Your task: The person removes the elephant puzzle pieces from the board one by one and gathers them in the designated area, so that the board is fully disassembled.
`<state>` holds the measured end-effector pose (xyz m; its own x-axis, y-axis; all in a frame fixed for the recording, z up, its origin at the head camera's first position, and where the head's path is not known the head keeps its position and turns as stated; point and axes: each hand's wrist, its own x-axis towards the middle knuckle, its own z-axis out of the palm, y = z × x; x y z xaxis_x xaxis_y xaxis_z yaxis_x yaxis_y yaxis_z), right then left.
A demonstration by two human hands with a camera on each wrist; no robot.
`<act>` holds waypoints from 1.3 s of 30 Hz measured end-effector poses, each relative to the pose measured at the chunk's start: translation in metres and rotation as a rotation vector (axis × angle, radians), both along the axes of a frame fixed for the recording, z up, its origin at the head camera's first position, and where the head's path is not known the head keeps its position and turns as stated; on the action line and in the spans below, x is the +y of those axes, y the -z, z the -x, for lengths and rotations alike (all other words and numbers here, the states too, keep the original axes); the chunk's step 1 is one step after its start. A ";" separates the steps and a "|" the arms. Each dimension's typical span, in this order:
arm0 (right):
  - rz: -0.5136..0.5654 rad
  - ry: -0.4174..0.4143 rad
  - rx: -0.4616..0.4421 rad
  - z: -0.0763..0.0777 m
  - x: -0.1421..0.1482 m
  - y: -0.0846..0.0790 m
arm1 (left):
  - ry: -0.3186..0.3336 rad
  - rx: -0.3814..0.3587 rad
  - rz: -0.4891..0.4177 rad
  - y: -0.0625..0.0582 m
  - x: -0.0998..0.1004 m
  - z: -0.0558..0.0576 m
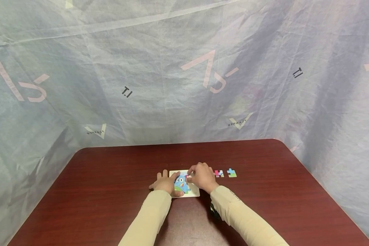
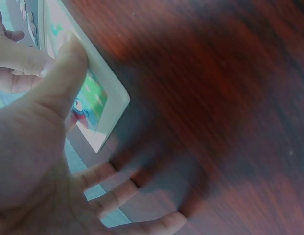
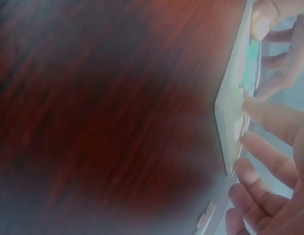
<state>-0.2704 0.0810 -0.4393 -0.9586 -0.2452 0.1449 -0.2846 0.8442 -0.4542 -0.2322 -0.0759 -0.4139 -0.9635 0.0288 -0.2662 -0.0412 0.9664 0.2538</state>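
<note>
A puzzle board (image 1: 194,194) with a pale frame and a blue cartoon figure lies flat on the table. Over its left side is my left hand (image 1: 164,183), fingers spread; thumb and index finger rest on the board while the other fingertips reach the tabletop (image 2: 249,122) in the left wrist view. My right hand (image 1: 203,176) is at the board's right part. Its thumb and index finger pinch a small pinkish puzzle piece (image 1: 188,177) close over the board, mostly hidden by the fingers. Bare tray surface (image 3: 231,110) shows beside the right fingertips in the right wrist view.
Right of the board lie a pink puzzle piece (image 1: 219,173), partly behind the right hand, and a blue-and-green piece (image 1: 232,173). A small dark object (image 1: 214,211) shows beneath the right sleeve. A grey cloth (image 1: 160,85) hangs around the table's back and sides.
</note>
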 end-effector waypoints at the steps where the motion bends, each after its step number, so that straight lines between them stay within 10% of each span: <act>1: 0.002 0.000 -0.001 0.000 0.000 0.000 | 0.000 0.000 -0.002 0.000 0.000 0.000; 39: 0.089 0.015 -0.042 0.003 -0.001 0.000 | -0.043 0.008 -0.043 -0.001 0.002 0.000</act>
<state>-0.2733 0.0804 -0.4397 -0.9677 -0.2185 0.1255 -0.2515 0.8039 -0.5390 -0.2324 -0.0736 -0.4130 -0.9661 -0.0011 -0.2583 -0.0801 0.9520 0.2955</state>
